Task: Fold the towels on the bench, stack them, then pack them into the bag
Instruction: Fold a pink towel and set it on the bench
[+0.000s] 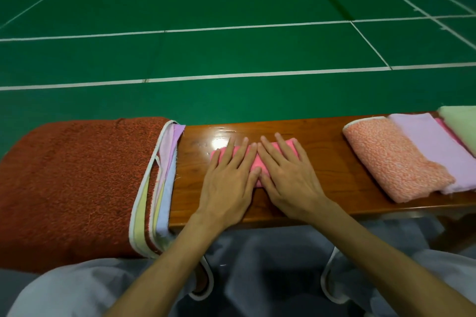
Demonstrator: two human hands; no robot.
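Green court floor (231,54), wooden bench (322,162), left hand (226,183) and right hand (288,180) pressing pink towel (253,162), fingers straight, slightly spread

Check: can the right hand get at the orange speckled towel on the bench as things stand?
Probably yes. The right hand lies flat on the pink towel, and only bare bench separates it from the orange speckled towel to its right. Nothing stands between them, and that towel's top is uncovered.

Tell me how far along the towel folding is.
Done: folded speckled orange terry towel and lilac towel overlap at right on the glossy wooden bench. In hand: left hand and right hand press flat on a small folded pink towel. Left: stacking, bagging.
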